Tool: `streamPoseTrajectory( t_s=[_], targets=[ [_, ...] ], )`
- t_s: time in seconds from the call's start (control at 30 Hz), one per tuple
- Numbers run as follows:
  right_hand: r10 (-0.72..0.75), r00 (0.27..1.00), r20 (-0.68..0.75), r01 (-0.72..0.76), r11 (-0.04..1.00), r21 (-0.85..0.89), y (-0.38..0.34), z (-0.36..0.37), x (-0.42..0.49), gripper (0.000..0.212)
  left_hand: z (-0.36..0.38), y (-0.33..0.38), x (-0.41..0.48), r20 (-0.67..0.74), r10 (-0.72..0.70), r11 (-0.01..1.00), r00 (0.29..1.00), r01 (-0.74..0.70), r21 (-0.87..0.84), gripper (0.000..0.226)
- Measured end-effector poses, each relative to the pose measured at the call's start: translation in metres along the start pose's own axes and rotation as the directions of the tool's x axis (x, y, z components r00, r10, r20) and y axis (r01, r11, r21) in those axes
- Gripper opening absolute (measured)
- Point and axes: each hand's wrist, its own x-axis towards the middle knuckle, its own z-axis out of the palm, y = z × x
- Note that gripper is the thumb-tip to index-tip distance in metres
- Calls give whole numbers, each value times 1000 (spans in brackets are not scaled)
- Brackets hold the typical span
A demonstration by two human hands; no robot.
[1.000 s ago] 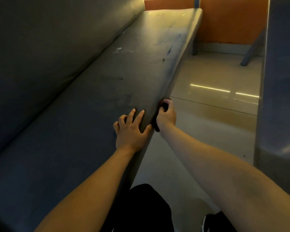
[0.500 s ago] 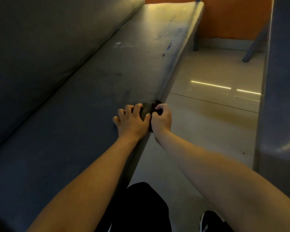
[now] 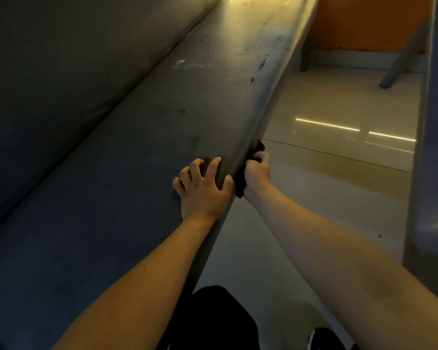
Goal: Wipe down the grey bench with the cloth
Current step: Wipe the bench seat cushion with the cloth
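The long grey bench point(image 3: 142, 152) runs from near left to far right, its padded seat scuffed with pale marks toward the far end. My left hand point(image 3: 204, 189) rests on the seat near the front edge, fingers spread and bent, fingertips pressing the surface. My right hand point(image 3: 257, 173) grips a dark cloth point(image 3: 242, 183) against the bench's front edge; most of the cloth is hidden behind the hand, with a dark corner poking out above the knuckles.
The grey backrest point(image 3: 68, 61) rises on the left. Pale glossy floor point(image 3: 334, 157) lies to the right, with an orange wall point(image 3: 364, 21) and metal legs point(image 3: 400, 61) at the far end. A grey upright panel point(image 3: 435, 147) stands at the right. My dark-trousered knee point(image 3: 213, 319) is below.
My right hand has slid the cloth back and forth along the front edge, ending slightly farther along. My left hand stayed on the seat, its fingers now more curled.
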Motion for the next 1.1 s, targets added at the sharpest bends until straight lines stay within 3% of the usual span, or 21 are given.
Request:
streamPoseTrajectory(
  t_s=[0.23, 0.37, 0.57, 0.67, 0.73, 0.8, 0.87, 0.97, 1.1],
  targets=[
    [-48, 999, 1, 46, 948, -314, 27, -15, -34, 17, -5, 3, -2, 20, -11, 1000, 1000, 11, -10, 55],
    [-59, 998, 33, 67, 933, -353, 32, -24, -43, 16, -8, -1, -4, 23, 12, 1000, 1000, -12, -15, 56],
    [-166, 986, 6, 166, 986, 3, -16, -18, -9, 29, -11, -2, -3, 39, 31, 999, 999, -30, -22, 56],
    [-161, 984, 72, 155, 985, 79, -26, -13, 8, 30, -8, -4, -3, 37, 24, 999, 999, -23, -28, 55],
    [-155, 983, 101, 156, 988, -4, -18, -10, 8, 33, -6, -3, -2, 31, 14, 999, 999, -13, -34, 54],
    [-173, 984, 39, 176, 978, -111, -8, -6, 2, 33, -4, -2, -1, 31, 17, 999, 999, -16, -35, 54],
    [-176, 984, -10, 173, 976, -130, -5, -5, -9, 31, -3, -2, 0, 26, 19, 999, 999, -18, -29, 53],
    [-161, 986, 37, 165, 970, -176, -4, -12, -27, 26, -5, -4, 0, 22, 11, 1000, 1000, -11, -29, 52],
    [-339, 929, 148, 369, 825, -427, -5, -21, -39, 30, -10, -1, -3, 13, 8, 991, 1000, -6, -137, 46]
  ],
)
